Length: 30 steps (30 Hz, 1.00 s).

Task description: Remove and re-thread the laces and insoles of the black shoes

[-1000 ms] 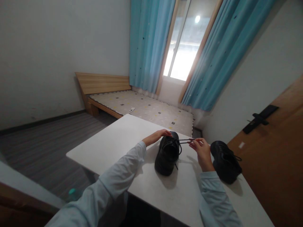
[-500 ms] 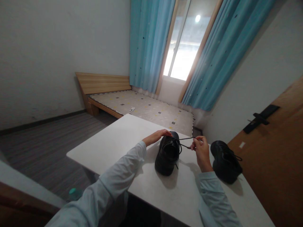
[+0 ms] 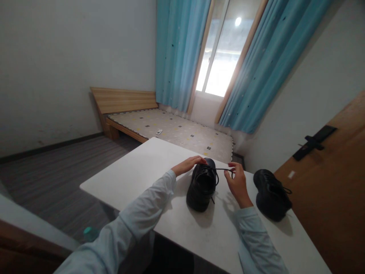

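I see the left hand (image 3: 189, 165) on a black shoe (image 3: 199, 198) near the far edge of the desk (image 3: 137, 175); I can't tell if it grips. The right hand (image 3: 237, 182) pinches the lace (image 3: 222, 169).

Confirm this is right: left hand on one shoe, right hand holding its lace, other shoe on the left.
Wrong side: the head view shows the other shoe on the right. The left hand is on one shoe, right hand holding its lace.
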### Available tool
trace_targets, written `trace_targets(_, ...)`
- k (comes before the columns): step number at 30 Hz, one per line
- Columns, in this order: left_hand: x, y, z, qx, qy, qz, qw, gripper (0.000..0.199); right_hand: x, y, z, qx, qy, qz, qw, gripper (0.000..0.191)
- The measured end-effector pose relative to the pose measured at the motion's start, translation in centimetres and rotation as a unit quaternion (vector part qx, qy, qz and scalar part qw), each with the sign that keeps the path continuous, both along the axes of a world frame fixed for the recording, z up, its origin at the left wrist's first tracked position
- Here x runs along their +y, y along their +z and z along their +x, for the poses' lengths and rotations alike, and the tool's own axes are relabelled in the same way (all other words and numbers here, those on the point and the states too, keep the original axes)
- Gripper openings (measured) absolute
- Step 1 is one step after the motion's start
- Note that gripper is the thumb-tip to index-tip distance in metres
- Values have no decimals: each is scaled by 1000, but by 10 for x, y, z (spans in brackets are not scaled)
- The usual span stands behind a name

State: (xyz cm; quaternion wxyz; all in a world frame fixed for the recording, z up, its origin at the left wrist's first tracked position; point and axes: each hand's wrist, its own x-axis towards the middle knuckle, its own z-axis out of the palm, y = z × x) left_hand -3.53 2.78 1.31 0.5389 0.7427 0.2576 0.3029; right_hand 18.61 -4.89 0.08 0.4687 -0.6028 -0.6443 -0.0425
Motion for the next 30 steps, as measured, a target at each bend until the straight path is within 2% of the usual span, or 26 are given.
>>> trace_targets(5,8,-8,2,-14,-9,21,1000,29,0,-5,-9,-34,156,-54,986,35)
trace_targets(8,17,-18,5,-43,-17,56,997,27,-2,-7,-15,-37,192,-85,977,35)
trace_targets(12,22,-27,7,-71,-41,46,996,35,0,-13,-19,-45,192,-112,974,45)
trace_targets(14,21,-27,6,-54,-12,64,996,37,2,-16,-19,-42,191,-117,974,48)
trace_targets(18,16,-21,2,17,54,141,988,30,3,-19,-18,-32,189,-117,975,51)
trace_targets(22,15,-19,2,48,64,179,980,25,3,-19,-18,-27,190,-120,974,52)
trace_targets(30,14,-22,8,36,84,199,976,21,3,-18,-19,-30,186,-120,975,52)
